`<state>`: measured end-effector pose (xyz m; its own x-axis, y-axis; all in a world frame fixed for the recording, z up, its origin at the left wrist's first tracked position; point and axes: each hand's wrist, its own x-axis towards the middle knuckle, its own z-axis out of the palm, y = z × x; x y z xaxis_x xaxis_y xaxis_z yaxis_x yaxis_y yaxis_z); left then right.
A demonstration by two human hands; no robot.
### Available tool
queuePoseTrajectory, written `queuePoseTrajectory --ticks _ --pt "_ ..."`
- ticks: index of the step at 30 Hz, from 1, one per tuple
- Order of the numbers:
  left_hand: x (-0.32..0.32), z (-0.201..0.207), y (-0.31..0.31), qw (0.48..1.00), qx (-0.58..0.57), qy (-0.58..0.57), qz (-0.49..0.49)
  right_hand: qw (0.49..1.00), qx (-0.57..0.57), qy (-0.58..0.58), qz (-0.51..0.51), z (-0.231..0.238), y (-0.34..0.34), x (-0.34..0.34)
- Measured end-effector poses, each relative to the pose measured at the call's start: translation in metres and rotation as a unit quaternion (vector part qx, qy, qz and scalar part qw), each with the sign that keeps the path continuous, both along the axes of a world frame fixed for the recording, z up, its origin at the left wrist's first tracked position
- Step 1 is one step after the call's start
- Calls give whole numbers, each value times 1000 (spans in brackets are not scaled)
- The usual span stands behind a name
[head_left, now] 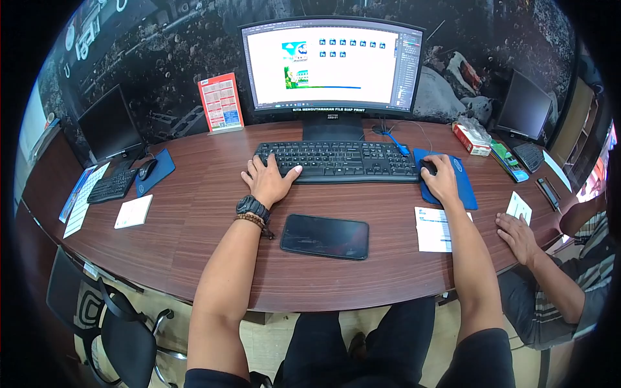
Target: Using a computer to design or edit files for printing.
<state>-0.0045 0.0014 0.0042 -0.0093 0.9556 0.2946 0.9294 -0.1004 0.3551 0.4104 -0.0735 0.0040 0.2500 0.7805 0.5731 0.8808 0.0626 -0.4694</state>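
My left hand (268, 182) lies with fingers spread over the left end of a black keyboard (343, 160); a dark watch (252, 208) and a beaded bracelet circle its wrist. My right hand (442, 179) is curved over a black computer mouse (427, 168), mostly hidden beneath it, on a blue mouse pad (466, 187). Behind the keyboard stands a curved monitor (369, 74), lit with a white page of small icons and two coloured pictures. A black smartphone (325, 237) lies face up between my forearms.
A printed paper (432, 229) lies partly under my right forearm. At the right, another person's hand (517, 238) rests by a white card (519, 205). A red desk calendar (221, 103) stands left of the monitor. Dark monitors (111, 126) stand on both sides; an office chair (126, 339) is lower left.
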Motion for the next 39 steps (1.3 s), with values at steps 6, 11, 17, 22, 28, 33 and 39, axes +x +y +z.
queuePoseTrajectory --ticks 6,11,17,22,28,33,39 --pt "3 7 -4 1000 -22 7 -5 1000 9 -6 4 -1 0 3" --pt "1 6 -3 1000 -22 3 -7 1000 8 -4 8 0 -1 1" --pt "2 5 -3 1000 -19 3 -7 1000 9 -7 6 -1 0 3" --pt "0 -1 1 1000 4 5 1 1000 13 -7 5 -2 1 3" --pt "1 -1 0 1000 5 4 1 1000 18 -14 6 -3 2 4" --pt "1 0 -1 1000 5 7 2 1000 20 -16 12 -3 2 4" --pt "4 1 0 1000 0 1 -2 999 26 -18 13 -4 2 8"
